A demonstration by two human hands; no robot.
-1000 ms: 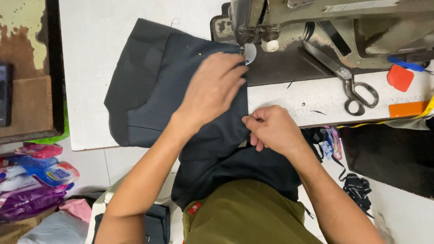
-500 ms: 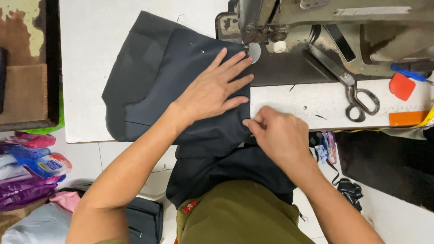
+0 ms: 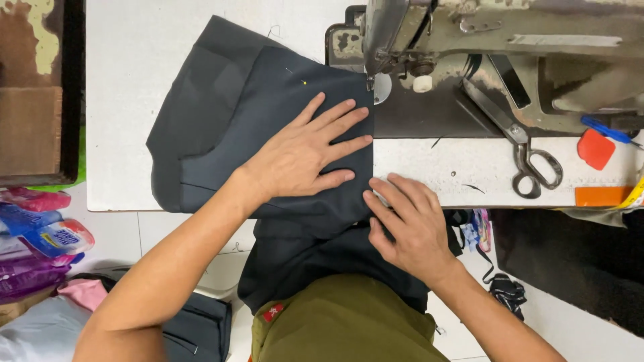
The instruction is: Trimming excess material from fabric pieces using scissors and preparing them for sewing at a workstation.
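A dark grey piece of cloth (image 3: 228, 114) lies on the white sewing table (image 3: 134, 67) and hangs off its near edge into my lap. My left hand (image 3: 305, 151) rests flat on the cloth with fingers spread, pointing toward the sewing machine's needle (image 3: 370, 82). My right hand (image 3: 409, 224) presses on the cloth's right edge at the table's near edge, fingers together and bent down onto the fabric. The cloth's edge runs straight from my right hand up to the needle.
The old grey-green sewing machine (image 3: 510, 53) fills the top right. Scissors (image 3: 530, 157) lie on the table beside it, with a red chalk piece (image 3: 596, 149), a blue pen (image 3: 607, 129) and an orange block (image 3: 602, 196). Plastic packets (image 3: 40, 234) lie on the floor at left.
My left hand has opened out flat and slid a little left on the cloth. My right hand has shifted from pinching the edge to pressing on it.
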